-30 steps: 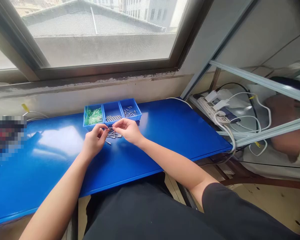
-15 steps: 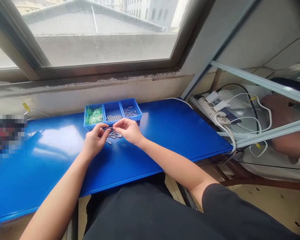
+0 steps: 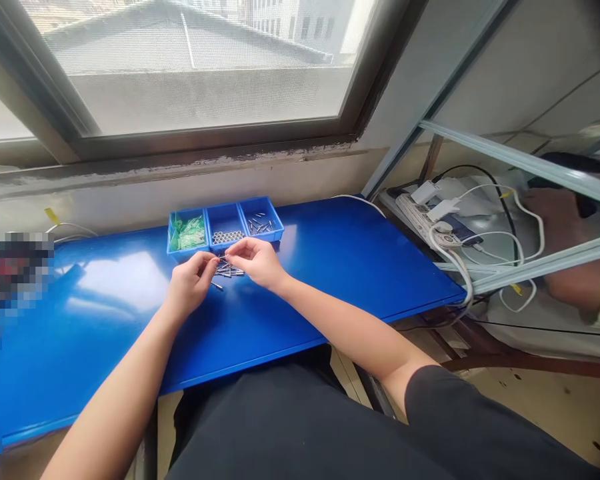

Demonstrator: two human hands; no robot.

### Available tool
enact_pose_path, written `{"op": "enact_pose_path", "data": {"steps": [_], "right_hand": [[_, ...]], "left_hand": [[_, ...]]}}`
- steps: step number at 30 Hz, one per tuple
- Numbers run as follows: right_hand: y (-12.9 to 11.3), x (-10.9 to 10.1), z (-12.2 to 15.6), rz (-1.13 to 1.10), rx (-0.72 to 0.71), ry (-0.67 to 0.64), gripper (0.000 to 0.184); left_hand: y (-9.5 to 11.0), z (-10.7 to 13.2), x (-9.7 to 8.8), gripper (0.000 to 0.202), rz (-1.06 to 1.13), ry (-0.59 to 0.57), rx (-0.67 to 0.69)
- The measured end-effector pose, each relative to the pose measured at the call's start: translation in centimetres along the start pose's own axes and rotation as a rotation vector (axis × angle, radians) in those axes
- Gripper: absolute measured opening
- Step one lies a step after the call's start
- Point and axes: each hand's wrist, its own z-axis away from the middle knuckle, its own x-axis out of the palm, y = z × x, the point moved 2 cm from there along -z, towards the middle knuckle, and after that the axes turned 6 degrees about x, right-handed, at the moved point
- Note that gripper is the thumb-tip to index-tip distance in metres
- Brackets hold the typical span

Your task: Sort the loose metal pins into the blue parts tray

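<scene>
- Barely shifted: left hand (image 3: 190,283) and right hand (image 3: 257,261) remain together.
- Their fingers pinch one pin (image 3: 221,258) by its ends — likely light, stiff, slippery.
- pin pile (image 3: 230,271) just beneath the fingers.

Blue surface (image 3: 340,267). Near far edge: three-compartment tray (image 3: 206,225) holding green pieces (image 3: 186,232) left, metal sleeves (image 3: 227,236) middle, loose pins (image 3: 261,225) right. Just before it: heap of metal pins (image 3: 230,271). Over heap: left hand (image 3: 190,283), right hand (image 3: 257,261), fingers of both pinching one thin pin (image 3: 221,258). Beyond right edge: power strip (image 3: 420,217).
</scene>
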Motion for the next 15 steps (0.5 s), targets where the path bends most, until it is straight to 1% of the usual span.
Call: {"op": "enact_pose_path", "data": {"steps": [5, 8, 12, 15], "right_hand": [[0.05, -0.01, 0.0, -0.004, -0.004, 0.002, 0.034], [-0.03, 0.03, 0.05, 0.001, -0.003, -0.001, 0.033], [-0.22, 0.07, 0.13, -0.007, 0.003, 0.003, 0.035], [-0.3, 0.07, 0.16, -0.014, 0.005, 0.005, 0.036]], "left_hand": [[0.03, 0.1, 0.08, 0.018, 0.032, 0.024, 0.009], [0.0, 0.09, 0.02, 0.016, 0.025, 0.014, -0.003], [-0.04, -0.03, -0.08, 0.023, 0.012, -0.023, -0.009], [0.02, -0.08, -0.14, 0.024, -0.001, -0.005, 0.002]]}}
